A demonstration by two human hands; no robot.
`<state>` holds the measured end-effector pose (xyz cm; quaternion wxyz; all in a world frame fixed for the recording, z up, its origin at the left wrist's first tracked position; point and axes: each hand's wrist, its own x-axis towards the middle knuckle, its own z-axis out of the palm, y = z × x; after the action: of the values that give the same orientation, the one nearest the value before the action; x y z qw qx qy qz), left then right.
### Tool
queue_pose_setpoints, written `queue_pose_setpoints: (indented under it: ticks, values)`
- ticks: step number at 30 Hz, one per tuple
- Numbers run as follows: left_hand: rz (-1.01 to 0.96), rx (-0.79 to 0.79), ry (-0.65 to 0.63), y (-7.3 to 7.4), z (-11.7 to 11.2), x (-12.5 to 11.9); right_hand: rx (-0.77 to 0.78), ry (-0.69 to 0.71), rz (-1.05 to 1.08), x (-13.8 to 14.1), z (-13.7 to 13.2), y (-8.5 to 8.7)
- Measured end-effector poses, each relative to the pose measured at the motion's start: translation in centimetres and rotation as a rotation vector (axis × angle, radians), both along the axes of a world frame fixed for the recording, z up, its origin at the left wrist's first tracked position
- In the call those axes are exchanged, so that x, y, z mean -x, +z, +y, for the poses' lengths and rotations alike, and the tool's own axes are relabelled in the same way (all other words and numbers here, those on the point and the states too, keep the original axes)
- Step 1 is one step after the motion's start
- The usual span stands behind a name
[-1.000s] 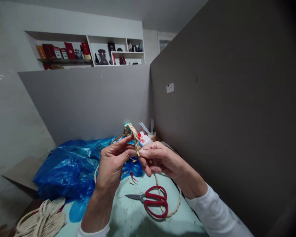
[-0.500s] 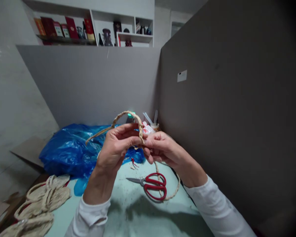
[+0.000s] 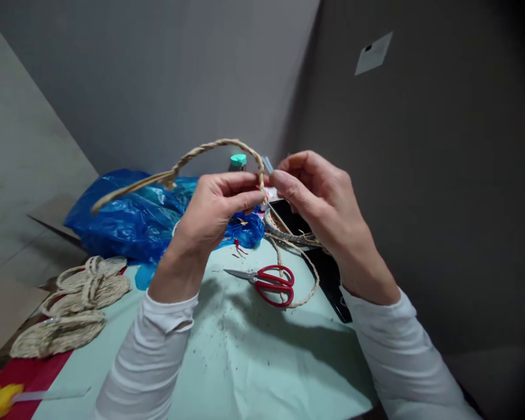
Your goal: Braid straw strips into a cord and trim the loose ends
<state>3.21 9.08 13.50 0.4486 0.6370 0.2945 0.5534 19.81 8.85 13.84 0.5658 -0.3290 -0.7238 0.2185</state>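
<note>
My left hand (image 3: 214, 204) pinches a braided straw cord (image 3: 219, 142) between thumb and fingers. From that pinch the cord arches up and over to the left, ending in loose, unbraided strands above a blue plastic bag. My right hand (image 3: 324, 192) is just right of the braid, its thumb and fingertips drawn together. What lies between those fingertips, if anything, is hidden from me. Below both hands, red-handled scissors (image 3: 273, 284) lie on the pale green table covering (image 3: 245, 361), and a thinner loop of straw cord (image 3: 317, 277) curves around their handles.
At left are several woven straw soles or sandals (image 3: 61, 332), with the blue plastic bag (image 3: 114, 216) behind them. A yellow tool (image 3: 2, 402) pokes in at bottom left. Behind my hands stand a green-lidded jar (image 3: 238, 160), a dark phone-like slab (image 3: 293, 217) and grey partitions (image 3: 179, 76).
My view has tilted down, hiding the shelves. My right hand has moved away from the braid, up and to the right; the left keeps its pinch on the cord.
</note>
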Motion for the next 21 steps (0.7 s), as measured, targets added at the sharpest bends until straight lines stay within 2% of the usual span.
queue_pose_setpoints:
  ticks: [3, 6, 8, 11, 16, 21]
  values:
    - [0.148, 0.02, 0.027, -0.5, 0.4, -0.8, -0.08, -0.153, -0.148, 0.0, 0.6, -0.3]
    - [0.218, 0.028, 0.055, -0.7, 0.6, -1.2, -0.036, -0.119, -0.291, -0.1, 1.3, -0.6]
    - [0.174, 0.08, 0.028, -0.7, 0.7, -1.5, -0.004, -0.075, -0.301, -0.2, 1.8, -0.8]
    - [0.042, 0.214, -0.041, -1.2, 1.1, -2.1, 0.057, -0.022, -0.181, -0.5, 2.6, -1.2]
    - [-0.057, 0.336, -0.068, -2.9, 2.5, -2.8, 0.275, 0.065, 0.074, -1.0, 4.5, -2.4]
    - [-0.186, 0.413, -0.103, -4.1, 3.3, -3.1, 0.443, 0.229, 0.327, -0.9, 5.8, -2.9]
